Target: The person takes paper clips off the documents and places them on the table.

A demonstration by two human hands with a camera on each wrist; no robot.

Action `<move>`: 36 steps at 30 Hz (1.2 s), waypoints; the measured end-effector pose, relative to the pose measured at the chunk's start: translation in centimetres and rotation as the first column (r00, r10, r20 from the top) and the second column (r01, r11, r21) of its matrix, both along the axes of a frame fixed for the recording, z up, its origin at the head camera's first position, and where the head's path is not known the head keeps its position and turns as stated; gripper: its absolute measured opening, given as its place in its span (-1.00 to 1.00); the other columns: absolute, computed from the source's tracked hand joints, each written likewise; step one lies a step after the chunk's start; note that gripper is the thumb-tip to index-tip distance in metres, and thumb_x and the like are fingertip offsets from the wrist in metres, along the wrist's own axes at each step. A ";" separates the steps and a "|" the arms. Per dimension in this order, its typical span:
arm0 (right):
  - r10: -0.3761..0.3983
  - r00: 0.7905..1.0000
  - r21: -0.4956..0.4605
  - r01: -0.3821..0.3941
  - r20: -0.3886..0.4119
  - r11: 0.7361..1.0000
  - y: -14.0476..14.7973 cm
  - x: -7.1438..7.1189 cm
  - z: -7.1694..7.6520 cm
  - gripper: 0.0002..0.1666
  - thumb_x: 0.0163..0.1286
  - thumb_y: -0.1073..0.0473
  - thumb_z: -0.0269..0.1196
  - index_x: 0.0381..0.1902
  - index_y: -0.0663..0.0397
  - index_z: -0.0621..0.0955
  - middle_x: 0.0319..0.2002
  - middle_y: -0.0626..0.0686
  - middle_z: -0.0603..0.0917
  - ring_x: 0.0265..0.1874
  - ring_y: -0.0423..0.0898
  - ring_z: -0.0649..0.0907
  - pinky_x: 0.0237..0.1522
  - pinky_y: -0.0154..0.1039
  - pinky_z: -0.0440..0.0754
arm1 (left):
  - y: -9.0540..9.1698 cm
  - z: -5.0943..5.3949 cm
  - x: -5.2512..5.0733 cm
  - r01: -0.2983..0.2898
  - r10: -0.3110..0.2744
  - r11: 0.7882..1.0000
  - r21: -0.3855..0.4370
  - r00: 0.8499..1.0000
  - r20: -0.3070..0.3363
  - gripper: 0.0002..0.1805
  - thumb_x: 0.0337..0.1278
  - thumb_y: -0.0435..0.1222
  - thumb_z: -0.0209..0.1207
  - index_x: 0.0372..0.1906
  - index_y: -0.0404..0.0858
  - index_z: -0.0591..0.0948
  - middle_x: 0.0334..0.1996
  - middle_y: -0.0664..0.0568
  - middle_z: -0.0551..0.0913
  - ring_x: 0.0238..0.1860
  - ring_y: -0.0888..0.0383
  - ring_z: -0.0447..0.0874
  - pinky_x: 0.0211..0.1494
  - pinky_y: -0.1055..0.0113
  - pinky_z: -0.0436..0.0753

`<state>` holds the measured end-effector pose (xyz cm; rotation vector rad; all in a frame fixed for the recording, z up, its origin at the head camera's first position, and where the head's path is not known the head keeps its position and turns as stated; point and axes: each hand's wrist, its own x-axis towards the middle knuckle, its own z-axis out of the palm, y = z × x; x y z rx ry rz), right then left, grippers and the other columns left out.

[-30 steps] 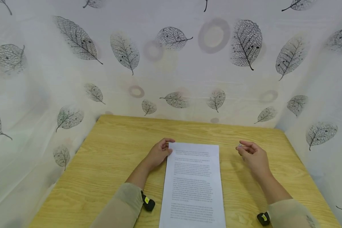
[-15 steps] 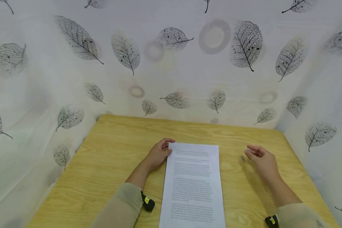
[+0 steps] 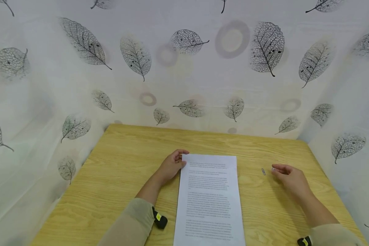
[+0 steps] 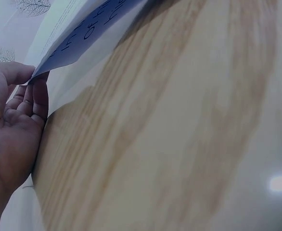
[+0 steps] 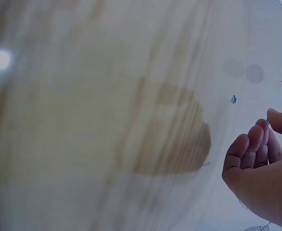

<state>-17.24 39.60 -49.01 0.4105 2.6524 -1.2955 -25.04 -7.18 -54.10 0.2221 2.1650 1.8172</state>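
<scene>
My left hand [image 3: 171, 166] pinches the top left corner of a printed paper sheet [image 3: 208, 201]. In the left wrist view, the thumb lies on the paper [image 4: 78, 48] with fingers below, and large dark lettering shows on its lifted underside. Just above the table to the right, my right hand [image 3: 292, 177] has its thumb and index fingertips together. They pinch a tiny silvery thing, mostly hidden, that looks like a paper clip. Another paper clip [image 3: 263, 171] lies on the table between the sheet and this hand; the right wrist view shows that clip [image 5: 234, 99] beyond the fingers.
The wood-grain table [image 3: 135, 147] extends on both sides of the sheet. A pale curtain [image 3: 190, 75] with printed leaves closes off the back and sides. A black device [image 3: 160, 220] is strapped at the left wrist, another [image 3: 304, 241] at the right.
My right hand has moved right and toward me, away from the paper, uncovering the paper clip on the table. The left hand and the sheet have stayed in place.
</scene>
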 end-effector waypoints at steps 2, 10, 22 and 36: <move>0.022 1.000 0.016 -0.022 0.020 1.000 0.4 0.0 -0.1 -0.25 0.67 -0.14 0.23 0.53 0.30 0.47 0.01 -0.21 0.71 -0.15 -0.51 0.57 -0.12 -0.47 0.68 | 0.0 0.0 0.0 -0.003 0.003 1.000 0.000 1.000 -0.001 -0.59 0.57 -0.41 0.18 0.36 -0.03 0.59 0.00 -0.07 0.66 -0.09 0.12 0.63 0.04 0.29 0.61; 0.092 0.995 0.170 -0.095 0.023 0.981 1.0 -0.3 -0.6 -0.39 0.67 0.03 0.23 0.44 0.38 0.55 -0.05 0.06 0.69 -0.21 -0.27 0.55 -0.27 -0.39 0.61 | 0.0 0.1 0.1 -0.009 0.009 1.000 0.017 1.000 0.001 -0.57 0.57 -0.43 0.17 0.38 -0.06 0.58 0.00 -0.08 0.67 -0.08 0.13 0.64 0.05 0.29 0.62; 0.233 0.972 0.358 -0.224 0.020 0.906 1.2 -0.3 -0.8 -0.50 0.63 0.10 0.25 0.34 0.33 0.63 -0.12 0.13 0.78 -0.22 -0.07 0.60 -0.27 -0.25 0.53 | -0.1 0.0 0.0 -0.005 0.005 0.999 0.037 1.000 0.010 -0.56 0.57 -0.43 0.17 0.40 -0.08 0.57 0.02 -0.10 0.67 -0.05 0.12 0.64 0.07 0.29 0.62; 0.324 0.946 0.473 -0.292 0.014 0.831 0.7 -0.5 -0.8 -0.54 0.54 0.21 0.28 0.29 0.35 0.65 -0.26 0.03 0.75 -0.36 -0.10 0.56 -0.28 -0.18 0.51 | 0.0 0.0 -0.1 -0.027 0.026 0.999 0.040 0.999 0.025 -0.57 0.56 -0.44 0.16 0.39 -0.10 0.57 0.03 -0.11 0.69 -0.05 0.14 0.67 0.05 0.33 0.64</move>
